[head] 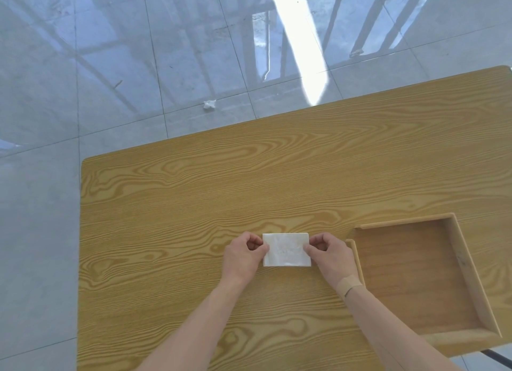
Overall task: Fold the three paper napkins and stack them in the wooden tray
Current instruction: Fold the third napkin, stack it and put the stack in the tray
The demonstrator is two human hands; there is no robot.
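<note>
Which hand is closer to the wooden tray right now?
Right. The right hand pinches the napkin's right edge, just beside the tray's left wall. The left hand holds the napkin's left edge, farther from the tray.

A white folded napkin [286, 249] lay flat on the wooden desk [194, 193]. The left hand [243, 255] pinched its left edge and the right hand [331, 255] pinched its right edge — both with curled fingers. A tan bandage [349, 284] wrapped the right wrist. Just beside that hand sat the wooden tray [465, 262] — nothing lay in it. A crumpled white scrap [209, 104] was on the shiny tiled floor [83, 65].
</note>
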